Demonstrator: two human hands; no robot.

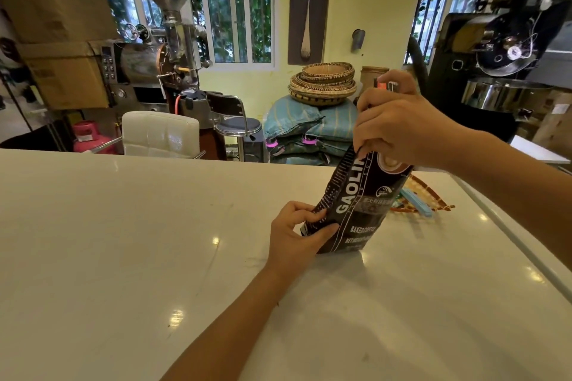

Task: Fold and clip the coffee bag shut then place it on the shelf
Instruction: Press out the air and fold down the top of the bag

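Observation:
A tall black coffee bag [359, 204] with white lettering stands on the white counter [123, 241], leaning to the right. My left hand [297, 235] grips its lower left edge near the base. My right hand [399, 124] is closed around the bag's top, which is hidden under the fingers. Something small and red-and-white shows above that hand's fingers; I cannot tell what it is. A light blue clip [416, 202] lies in a flat woven tray [433, 195] just behind and to the right of the bag.
Beyond the counter's far edge stand a white chair [161, 133], a metal stool [238, 125], stacked sacks [309, 130] with woven baskets on top, and coffee roasters at left and right. The counter's right edge [507, 226] runs diagonally close to the tray.

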